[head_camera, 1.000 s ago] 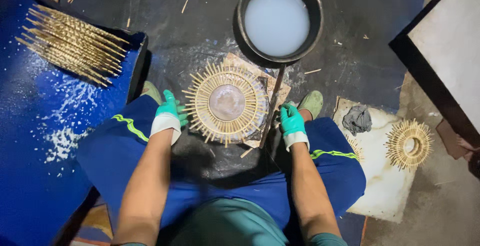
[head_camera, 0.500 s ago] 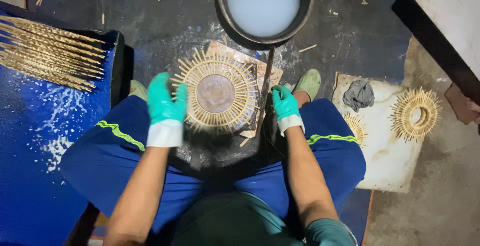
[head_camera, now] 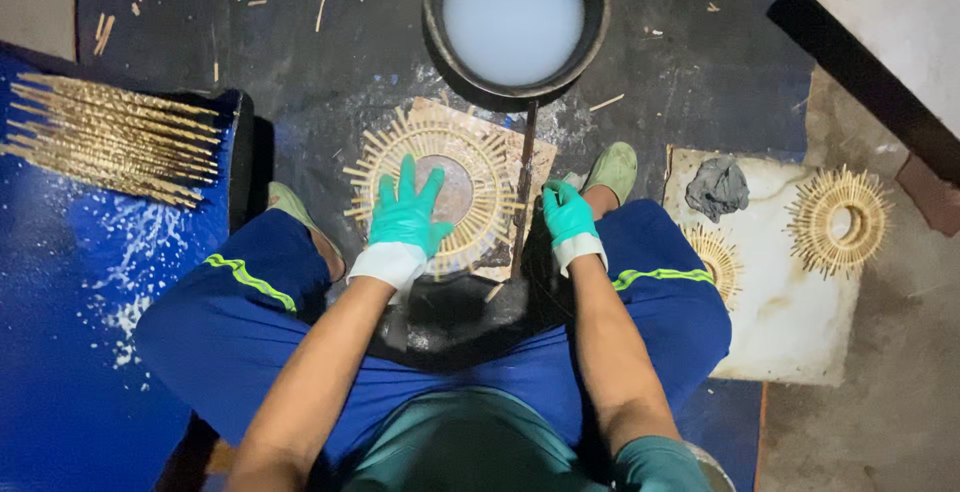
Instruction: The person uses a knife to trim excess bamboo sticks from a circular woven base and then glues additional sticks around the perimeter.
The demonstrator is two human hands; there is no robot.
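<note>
Left hand (head_camera: 405,217) now flat on sunburst frame (head_camera: 440,187)

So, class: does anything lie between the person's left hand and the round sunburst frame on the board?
Nothing visible does. The gloved left hand lies flat on the sunburst frame, fingers spread. The right hand grips the dark stick beside the frame.

1. The scene was dim overall, with dark corners.
2. The milky liquid in the black pan (head_camera: 515,14) glowed brightest.
3. Below the pan, shadow pooled between the person's knees.
4. Focus stayed fairly sharp.
</note>
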